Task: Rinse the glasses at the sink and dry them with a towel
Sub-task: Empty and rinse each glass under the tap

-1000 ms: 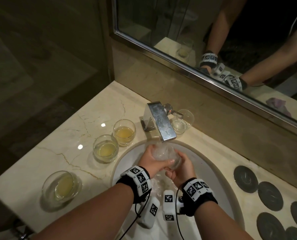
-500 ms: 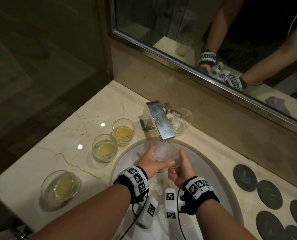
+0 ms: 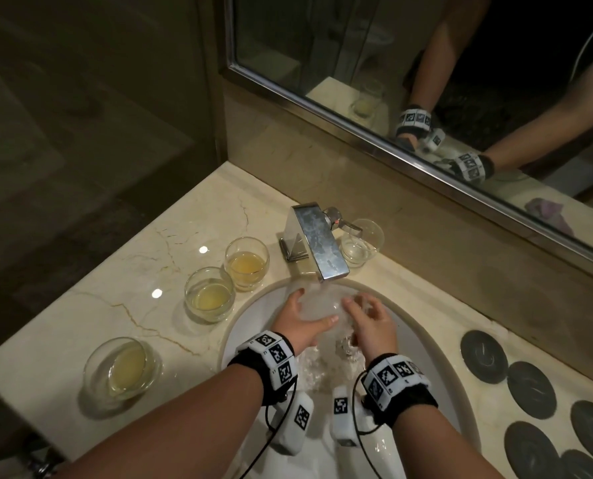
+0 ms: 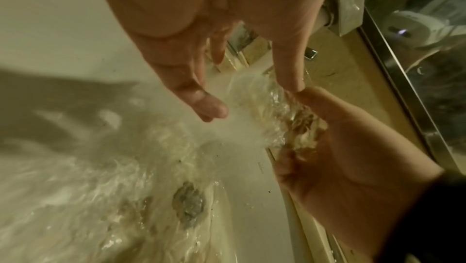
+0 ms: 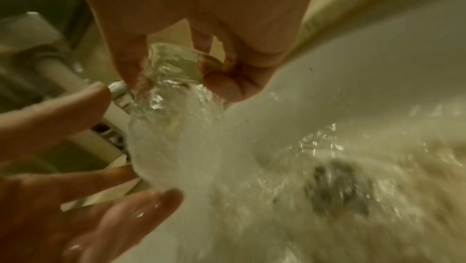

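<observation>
A clear glass [image 3: 326,307] is under the tap's [image 3: 317,243] running water, over the white sink [image 3: 426,354]. My right hand [image 3: 367,321] grips the glass [image 5: 174,64] between fingers and thumb. My left hand [image 3: 308,311] lies against its left side with fingers spread and nearly straight [image 5: 75,112]. In the left wrist view the water falls between the left hand's thumb [image 4: 201,104] and fingers onto the right hand [image 4: 348,147]. Foam and spray hide most of the glass.
Three glasses with yellowish liquid stand on the marble counter at the left [image 3: 246,264] [image 3: 209,294] [image 3: 124,368]. A clear glass [image 3: 360,243] stands behind the tap. Several dark round coasters [image 3: 483,356] lie at the right. The mirror [image 3: 426,81] shows a purple cloth [image 3: 547,216].
The left hand has loosened from a grip round the glass to spread fingers. The right hand has come up from below and taken the glass. Water keeps running.
</observation>
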A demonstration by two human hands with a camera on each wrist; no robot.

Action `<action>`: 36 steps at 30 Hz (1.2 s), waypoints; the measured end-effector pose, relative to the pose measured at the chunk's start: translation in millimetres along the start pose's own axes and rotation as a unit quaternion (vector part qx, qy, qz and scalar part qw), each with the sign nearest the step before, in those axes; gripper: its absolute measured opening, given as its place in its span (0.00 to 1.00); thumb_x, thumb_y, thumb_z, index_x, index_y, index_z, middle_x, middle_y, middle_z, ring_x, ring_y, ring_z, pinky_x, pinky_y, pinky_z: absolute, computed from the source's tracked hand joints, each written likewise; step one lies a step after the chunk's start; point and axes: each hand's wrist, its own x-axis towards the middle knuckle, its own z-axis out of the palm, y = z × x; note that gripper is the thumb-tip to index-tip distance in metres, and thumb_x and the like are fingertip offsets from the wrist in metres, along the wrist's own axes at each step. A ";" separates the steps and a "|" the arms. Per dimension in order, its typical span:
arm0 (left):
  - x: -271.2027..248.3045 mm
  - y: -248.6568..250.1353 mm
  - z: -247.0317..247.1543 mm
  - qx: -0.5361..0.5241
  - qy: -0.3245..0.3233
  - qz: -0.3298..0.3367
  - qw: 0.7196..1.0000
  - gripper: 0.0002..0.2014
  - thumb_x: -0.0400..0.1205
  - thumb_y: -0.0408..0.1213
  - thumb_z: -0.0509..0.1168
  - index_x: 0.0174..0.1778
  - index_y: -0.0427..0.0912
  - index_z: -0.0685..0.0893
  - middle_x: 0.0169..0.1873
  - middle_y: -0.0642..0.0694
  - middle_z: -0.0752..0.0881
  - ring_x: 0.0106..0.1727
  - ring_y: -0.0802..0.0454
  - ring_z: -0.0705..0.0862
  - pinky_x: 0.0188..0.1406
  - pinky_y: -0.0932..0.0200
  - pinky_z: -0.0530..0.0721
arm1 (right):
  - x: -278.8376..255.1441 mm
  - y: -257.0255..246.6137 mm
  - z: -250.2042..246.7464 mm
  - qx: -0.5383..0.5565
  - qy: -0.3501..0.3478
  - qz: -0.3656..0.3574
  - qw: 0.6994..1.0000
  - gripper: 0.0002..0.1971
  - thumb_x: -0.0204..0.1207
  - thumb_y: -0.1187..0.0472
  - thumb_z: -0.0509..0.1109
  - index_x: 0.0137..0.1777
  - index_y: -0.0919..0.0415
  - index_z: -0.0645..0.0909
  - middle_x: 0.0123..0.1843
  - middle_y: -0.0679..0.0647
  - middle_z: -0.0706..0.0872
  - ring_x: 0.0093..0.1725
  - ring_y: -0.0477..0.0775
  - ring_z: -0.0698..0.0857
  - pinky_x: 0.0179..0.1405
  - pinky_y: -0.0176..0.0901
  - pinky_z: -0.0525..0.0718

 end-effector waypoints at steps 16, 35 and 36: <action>-33.5 17.5 16.3 0.016 -0.025 -0.052 0.998 0.22 0.83 0.56 0.62 0.62 0.40 0.77 0.54 0.43 0.85 0.52 0.44 0.89 0.53 0.49 0.89 | -39.4 -42.3 -50.2 -0.405 -0.021 -0.385 0.829 0.33 0.63 0.58 0.82 0.70 0.52 0.78 0.63 0.49 0.77 0.62 0.51 0.76 0.58 0.35 0.69; -74.8 13.7 9.9 -0.070 -0.118 -0.002 0.991 0.24 0.71 0.50 0.75 0.62 0.52 0.78 0.61 0.51 0.85 0.60 0.50 0.86 0.59 0.49 0.86 | -72.9 -18.9 -57.0 0.265 -0.211 0.112 0.934 0.22 0.75 0.62 0.71 0.65 0.74 0.74 0.59 0.71 0.85 0.60 0.69 0.86 0.52 0.60 0.89; -74.7 15.1 10.9 -0.077 -0.111 0.014 0.991 0.23 0.72 0.46 0.77 0.62 0.52 0.78 0.62 0.52 0.84 0.61 0.51 0.85 0.61 0.48 0.85 | -74.8 -17.1 -57.0 0.252 -0.231 0.115 0.933 0.23 0.76 0.62 0.70 0.67 0.74 0.74 0.60 0.71 0.85 0.61 0.68 0.85 0.52 0.62 0.88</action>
